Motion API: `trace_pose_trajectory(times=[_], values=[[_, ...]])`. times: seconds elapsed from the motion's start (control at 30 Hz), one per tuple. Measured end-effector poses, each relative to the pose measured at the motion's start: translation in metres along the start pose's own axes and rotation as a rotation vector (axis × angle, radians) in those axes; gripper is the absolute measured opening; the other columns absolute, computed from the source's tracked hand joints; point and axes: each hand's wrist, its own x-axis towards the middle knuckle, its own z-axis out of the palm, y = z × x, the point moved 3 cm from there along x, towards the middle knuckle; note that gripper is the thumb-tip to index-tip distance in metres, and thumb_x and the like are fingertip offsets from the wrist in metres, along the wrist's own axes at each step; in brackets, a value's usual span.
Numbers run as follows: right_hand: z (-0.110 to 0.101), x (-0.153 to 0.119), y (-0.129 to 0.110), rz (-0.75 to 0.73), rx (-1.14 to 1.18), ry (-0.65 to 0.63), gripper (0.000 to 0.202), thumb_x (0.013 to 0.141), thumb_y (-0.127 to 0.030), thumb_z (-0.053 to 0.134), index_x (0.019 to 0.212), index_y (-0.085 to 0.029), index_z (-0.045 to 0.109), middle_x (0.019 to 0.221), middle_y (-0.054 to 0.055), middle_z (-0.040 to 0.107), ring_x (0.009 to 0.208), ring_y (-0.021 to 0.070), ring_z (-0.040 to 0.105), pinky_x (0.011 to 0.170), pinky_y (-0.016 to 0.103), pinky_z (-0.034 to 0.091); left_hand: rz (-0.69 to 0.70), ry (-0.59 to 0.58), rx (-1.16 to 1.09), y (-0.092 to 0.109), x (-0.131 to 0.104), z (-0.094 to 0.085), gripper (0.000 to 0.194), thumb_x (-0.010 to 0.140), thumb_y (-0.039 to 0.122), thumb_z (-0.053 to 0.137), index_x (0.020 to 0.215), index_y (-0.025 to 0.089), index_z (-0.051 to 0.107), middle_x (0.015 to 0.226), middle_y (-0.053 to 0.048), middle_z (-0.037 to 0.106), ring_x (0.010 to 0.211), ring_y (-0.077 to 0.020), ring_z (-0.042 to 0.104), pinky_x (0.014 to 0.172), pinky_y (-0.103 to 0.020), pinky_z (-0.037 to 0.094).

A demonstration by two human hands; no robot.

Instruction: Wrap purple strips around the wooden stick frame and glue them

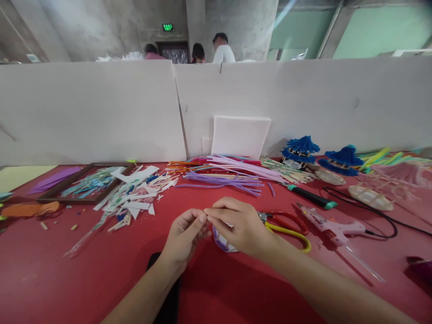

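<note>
My left hand [185, 238] and my right hand [240, 227] meet fingertip to fingertip over the red table [101, 279]. Together they pinch something very thin between thumbs and forefingers; what it is I cannot tell. Under my right palm lies a small white piece edged in purple [221, 242], partly hidden. Just right of that hand rest pliers with red and yellow handles [290, 227].
Purple and pink pipe cleaners [229, 175] lie behind my hands, white scraps [135, 198] and a wooden frame [84, 182] to the left. A pink glue gun [332, 225] with a black cord, a teal-tipped tool [310, 196] and blue tasselled pieces [302, 150] sit right. A white partition [101, 112] backs the table; people stand beyond it.
</note>
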Motion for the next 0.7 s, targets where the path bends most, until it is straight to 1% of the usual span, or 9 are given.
trace_pose_trajectory(times=[0.07,0.17,0.3,0.37,0.43,0.5,0.57,0.63,0.7], values=[[0.002,0.001,0.000,0.063,0.067,-0.001,0.023,0.087,-0.015,0.049,0.098,-0.018,0.069,0.086,0.007,0.067,0.074,0.0147,0.061,0.067,0.026,0.050,0.058,0.004,0.087,0.000,-0.001,0.000,0.023,0.064,0.034,0.078,0.068,0.015,0.065,0.061,0.003,0.059,0.055,-0.0066,0.052,0.059,-0.020,0.050],[0.003,0.003,0.002,0.166,0.149,-0.042,0.023,0.085,-0.012,0.050,0.093,-0.021,0.070,0.084,0.005,0.068,0.074,0.0140,0.061,0.067,0.025,0.049,0.109,0.026,0.170,0.000,-0.001,0.000,0.026,0.068,0.039,0.074,0.068,0.015,0.063,0.061,0.003,0.055,0.058,-0.0080,0.050,0.063,-0.022,0.050],[0.003,0.005,0.007,0.282,0.185,-0.084,0.020,0.083,-0.010,0.050,0.081,-0.019,0.067,0.078,0.003,0.066,0.070,0.0136,0.059,0.064,0.024,0.045,0.138,0.072,0.139,0.006,0.001,-0.003,0.027,0.071,0.040,0.071,0.067,0.017,0.057,0.063,0.004,0.051,0.059,-0.0087,0.047,0.062,-0.022,0.049],[0.001,0.005,0.009,0.334,0.167,-0.071,0.016,0.079,-0.009,0.047,0.074,-0.017,0.060,0.071,0.002,0.061,0.064,0.0124,0.054,0.058,0.023,0.041,0.151,0.092,0.080,0.011,0.003,-0.004,0.026,0.071,0.038,0.071,0.067,0.018,0.055,0.066,0.004,0.050,0.059,-0.0088,0.046,0.059,-0.021,0.048],[-0.001,0.006,0.011,0.369,0.148,-0.050,0.015,0.075,-0.009,0.043,0.065,-0.018,0.050,0.063,-0.001,0.052,0.057,0.0112,0.047,0.052,0.022,0.035,0.165,0.112,0.022,0.016,0.004,-0.005,0.028,0.069,0.037,0.072,0.065,0.018,0.052,0.066,0.005,0.047,0.057,-0.0086,0.044,0.055,-0.022,0.048],[-0.005,0.007,0.013,0.395,0.159,-0.034,0.016,0.074,-0.012,0.040,0.060,-0.020,0.039,0.058,-0.003,0.043,0.054,0.0105,0.040,0.050,0.022,0.030,0.171,0.118,-0.010,0.021,0.005,-0.004,0.030,0.067,0.036,0.073,0.063,0.018,0.049,0.065,0.005,0.044,0.054,-0.0082,0.042,0.055,-0.023,0.048],[-0.008,0.008,0.015,0.431,0.200,-0.026,0.019,0.074,-0.016,0.038,0.057,-0.021,0.033,0.055,-0.005,0.037,0.051,0.0099,0.036,0.048,0.022,0.026,0.181,0.109,-0.004,0.027,0.006,-0.003,0.032,0.068,0.036,0.073,0.061,0.018,0.047,0.063,0.006,0.041,0.052,-0.0077,0.038,0.055,-0.024,0.047],[-0.013,0.009,0.018,0.473,0.255,0.009,0.022,0.075,-0.018,0.038,0.056,-0.021,0.029,0.053,-0.005,0.034,0.049,0.0092,0.033,0.046,0.022,0.025,0.228,0.122,0.061,0.036,0.008,-0.006,0.034,0.071,0.038,0.069,0.058,0.019,0.043,0.060,0.006,0.038,0.050,-0.0076,0.035,0.057,-0.024,0.046],[-0.018,0.011,0.020,0.501,0.303,0.047,0.023,0.077,-0.019,0.039,0.055,-0.021,0.033,0.052,-0.005,0.035,0.048,0.0087,0.034,0.045,0.021,0.026,0.334,0.206,0.253,0.050,0.012,-0.014,0.039,0.076,0.044,0.059,0.055,0.020,0.036,0.057,0.006,0.033,0.050,-0.0089,0.034,0.059,-0.026,0.046]])
